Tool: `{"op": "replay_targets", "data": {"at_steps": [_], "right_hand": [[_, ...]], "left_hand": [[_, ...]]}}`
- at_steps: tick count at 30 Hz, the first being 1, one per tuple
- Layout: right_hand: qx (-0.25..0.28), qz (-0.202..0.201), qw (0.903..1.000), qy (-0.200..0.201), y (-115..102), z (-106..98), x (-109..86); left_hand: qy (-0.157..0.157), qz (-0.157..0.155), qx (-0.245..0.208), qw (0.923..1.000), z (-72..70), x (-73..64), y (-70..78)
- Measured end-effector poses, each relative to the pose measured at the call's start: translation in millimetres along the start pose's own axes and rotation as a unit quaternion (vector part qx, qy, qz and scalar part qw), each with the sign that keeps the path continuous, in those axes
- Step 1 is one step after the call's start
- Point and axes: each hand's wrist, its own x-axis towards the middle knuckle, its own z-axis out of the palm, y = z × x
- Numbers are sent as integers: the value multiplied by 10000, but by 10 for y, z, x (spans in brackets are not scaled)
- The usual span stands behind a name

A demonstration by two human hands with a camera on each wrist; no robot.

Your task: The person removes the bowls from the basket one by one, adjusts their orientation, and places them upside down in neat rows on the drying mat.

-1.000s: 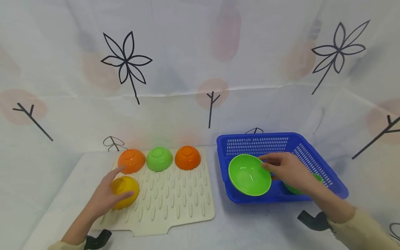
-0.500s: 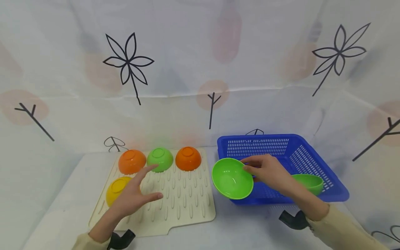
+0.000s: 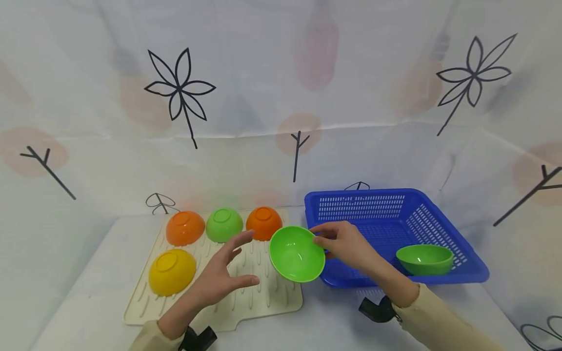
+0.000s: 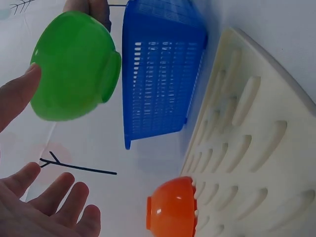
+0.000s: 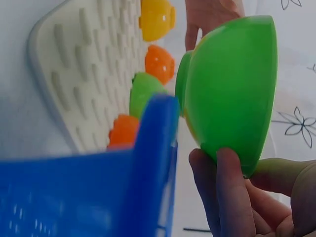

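My right hand [image 3: 347,243] pinches the rim of a bright green bowl [image 3: 296,254], thumb inside and fingers behind, in the head view. The bowl is held up over the right side of the cream drying mat [image 3: 219,319], its inside tilted toward me. Left of it, my left hand [image 3: 219,280] hovers over the mat with thumb and fingers spread apart. In the left wrist view the thumb tip overlaps the edge of the green bowl [image 4: 74,69]. The right wrist view shows the bowl's foot [image 5: 182,84] pointing toward the left hand [image 5: 212,19].
Upside down on the mat stand two orange bowls [image 3: 185,228], a light green bowl [image 3: 224,225] and a yellow bowl [image 3: 172,272]. The blue basket [image 3: 360,197] at right has another green bowl [image 3: 425,259] in it. A patterned cloth [image 3: 246,165] hangs behind.
My right hand has carried the green bowl left, out from over the basket to the mat. My left hand has moved right, away from the yellow bowl toward the green one.
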Motion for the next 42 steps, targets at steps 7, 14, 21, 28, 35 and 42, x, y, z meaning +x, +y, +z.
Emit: {"op": "replay_targets", "data": {"at_steps": [7, 14, 21, 28, 35, 42], "right_hand": [[173, 56, 9997, 182, 29, 260, 89], [306, 19, 9990, 319, 63, 474, 152], [561, -26, 9978, 347, 57, 558, 180], [585, -156, 9972, 427, 70, 588, 167], [705, -467, 9958, 349, 114, 591, 142], [625, -649, 9950, 433, 117, 592, 131]], "left_hand": [[-91, 254, -441, 9987, 84, 18, -42], [-241, -132, -676, 9973, 132, 14, -81], [-66, -464, -602, 9971, 142, 28, -95], [30, -353, -531, 9980, 124, 50, -132], [135, -188, -436, 9988, 112, 78, -113], [225, -180, -427, 9987, 112, 99, -154]]}}
